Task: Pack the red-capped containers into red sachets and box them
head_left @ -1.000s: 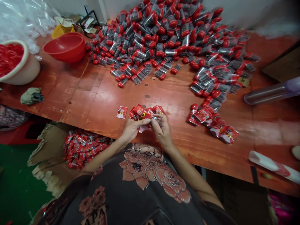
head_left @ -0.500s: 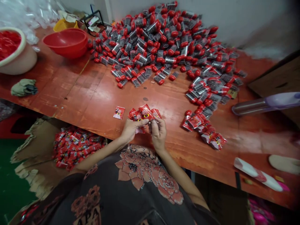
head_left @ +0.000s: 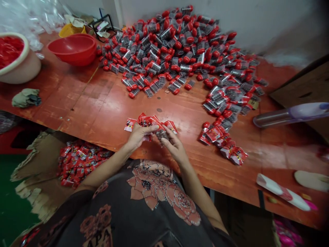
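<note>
My left hand [head_left: 139, 134] and my right hand [head_left: 172, 143] meet near the front edge of a red-brown wooden table [head_left: 97, 103]. The left hand grips a bunch of small red packets [head_left: 149, 121], thumb laid across them. The right hand's fingers pinch a small clear tube with dark contents [head_left: 161, 133] against that bunch. One loose red packet [head_left: 130, 124] lies just left of my hands. A large heap of red-capped clear tubes [head_left: 180, 48] covers the far part of the table.
Filled red packets [head_left: 223, 140] lie to my right. A red bowl [head_left: 73, 48] and a white bowl of red caps [head_left: 15, 58] stand at the far left, with a rag [head_left: 25, 97]. A cardboard box of packets [head_left: 77, 159] sits below the table's edge. A purple-tipped tool [head_left: 290, 115] lies right.
My right hand has dropped a little and now pulls a clear tube toward me. The left hand shifted slightly left with the packet bunch. The view moved slightly.
</note>
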`<state>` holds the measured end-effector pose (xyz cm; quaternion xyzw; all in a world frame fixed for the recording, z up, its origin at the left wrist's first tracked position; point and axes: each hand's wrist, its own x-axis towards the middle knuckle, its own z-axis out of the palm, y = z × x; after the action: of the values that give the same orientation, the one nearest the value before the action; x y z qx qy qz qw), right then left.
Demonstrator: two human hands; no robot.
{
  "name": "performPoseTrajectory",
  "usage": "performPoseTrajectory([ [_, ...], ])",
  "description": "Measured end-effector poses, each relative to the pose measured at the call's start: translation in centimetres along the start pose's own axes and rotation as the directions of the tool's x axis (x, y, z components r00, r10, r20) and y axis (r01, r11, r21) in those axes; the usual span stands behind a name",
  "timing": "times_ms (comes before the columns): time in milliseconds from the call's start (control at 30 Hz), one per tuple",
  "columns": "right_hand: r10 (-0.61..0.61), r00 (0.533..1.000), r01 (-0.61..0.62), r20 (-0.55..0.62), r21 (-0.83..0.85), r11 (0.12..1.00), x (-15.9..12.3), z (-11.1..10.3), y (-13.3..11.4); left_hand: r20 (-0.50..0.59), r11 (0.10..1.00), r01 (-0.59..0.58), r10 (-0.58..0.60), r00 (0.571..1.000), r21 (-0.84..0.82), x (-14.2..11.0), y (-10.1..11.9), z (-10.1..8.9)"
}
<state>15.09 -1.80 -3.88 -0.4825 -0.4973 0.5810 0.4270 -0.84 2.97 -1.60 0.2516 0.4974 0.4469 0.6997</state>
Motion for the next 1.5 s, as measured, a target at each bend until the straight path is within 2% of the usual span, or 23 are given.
performPoseTrajectory([
  [200,-0.035,0.998,0.033,-0.058,-0.048,0.998,0.1,-0.3,0.8,0.083,0.994,0.002,-0.011,0.996,0.109,0.0,0.3,0.2],
  [433,-0.041,0.999,0.034,-0.032,-0.205,0.978,-0.3,-1.0,-0.3,0.05,0.997,-0.006,0.003,0.999,0.071,0.4,0.4,0.3],
  [667,0.003,0.993,-0.002,-0.116,0.009,1.0,-0.2,0.3,-0.2,0.052,0.996,-0.019,0.015,0.999,0.089,0.3,0.1,0.4],
  [833,-0.047,0.98,0.028,-0.194,-0.102,0.994,-0.1,0.5,0.6,0.024,0.999,0.018,-0.019,1.0,0.037,-0.1,-1.2,1.0],
  [933,-0.057,0.985,0.032,-0.164,-0.155,0.987,0.1,-0.1,1.1,0.022,0.999,0.023,-0.024,0.999,0.039,-0.2,-1.6,1.0],
  [1000,-0.053,0.988,0.03,-0.147,-0.155,0.988,0.2,-0.5,1.3,0.034,0.999,0.014,-0.016,0.999,0.048,-0.2,-1.6,0.8],
  [1067,-0.038,0.983,0.015,-0.18,-0.128,0.992,0.3,-0.5,1.3,0.045,0.999,0.016,-0.018,0.999,0.044,-0.2,-1.6,0.8],
  [1200,0.019,0.962,-0.031,-0.271,-0.039,0.999,0.6,-0.5,1.1,0.069,0.992,0.129,-0.13,0.989,0.012,0.1,-1.8,1.0],
  [1267,0.032,0.951,-0.041,-0.309,-0.025,0.999,1.0,-1.2,1.4,0.095,0.979,0.199,-0.194,0.976,-0.042,0.4,-1.8,1.0],
  [1367,0.038,0.904,-0.08,-0.425,-0.081,0.994,1.7,-3.7,2.5,0.083,0.947,0.246,-0.233,0.969,-0.206,1.1,-1.4,0.5],
  [1433,0.012,0.878,-0.128,-0.478,-0.21,0.969,2.0,-5.8,3.2,0.061,0.925,0.253,-0.246,0.967,-0.282,1.6,-1.1,0.0],
  [1500,-0.058,0.868,-0.166,-0.493,-0.398,0.903,2.4,-7.2,3.4,0.04,0.925,0.238,-0.237,0.971,-0.296,1.9,-0.9,-0.3],
])
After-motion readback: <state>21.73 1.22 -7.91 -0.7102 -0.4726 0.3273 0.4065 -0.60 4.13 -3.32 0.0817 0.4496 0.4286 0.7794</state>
